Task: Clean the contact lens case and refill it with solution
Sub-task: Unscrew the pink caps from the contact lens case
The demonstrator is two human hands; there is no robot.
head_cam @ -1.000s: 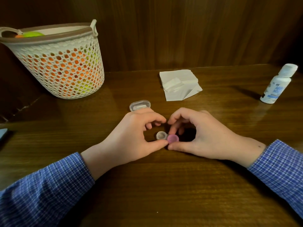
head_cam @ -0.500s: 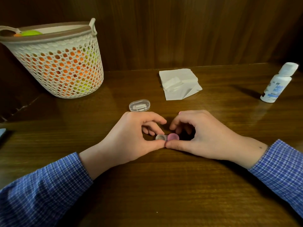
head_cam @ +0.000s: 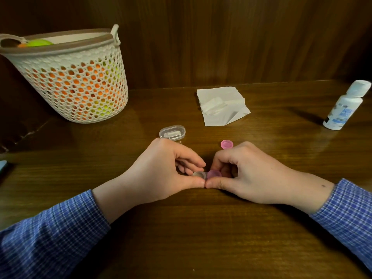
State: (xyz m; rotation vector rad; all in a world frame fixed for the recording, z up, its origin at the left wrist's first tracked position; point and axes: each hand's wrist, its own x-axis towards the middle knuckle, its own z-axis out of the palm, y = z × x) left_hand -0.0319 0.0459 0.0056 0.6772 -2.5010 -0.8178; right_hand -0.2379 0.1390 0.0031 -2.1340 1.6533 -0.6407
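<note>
The contact lens case (head_cam: 207, 174) lies low on the wooden table (head_cam: 181, 228), with a grey-white well on the left and a pink well on the right. My left hand (head_cam: 161, 174) pinches the grey side between thumb and fingers. My right hand (head_cam: 247, 174) pinches the pink side, and the two thumb tips touch in front of the case. A loose pink cap (head_cam: 227, 144) lies on the table just beyond my right hand. The white solution bottle (head_cam: 344, 106) stands capped at the far right. A folded white tissue (head_cam: 221, 106) lies behind the hands.
A small clear plastic box (head_cam: 172, 132) sits just beyond my left hand. A white perforated basket (head_cam: 74, 77) with orange and green contents stands at the back left. A dark wood wall closes the back. A blue object (head_cam: 3, 165) shows at the left edge.
A pink cap now shows on the table beyond my right hand; it was not visible before. Both hands stay pinched on the case and have shifted only slightly.
</note>
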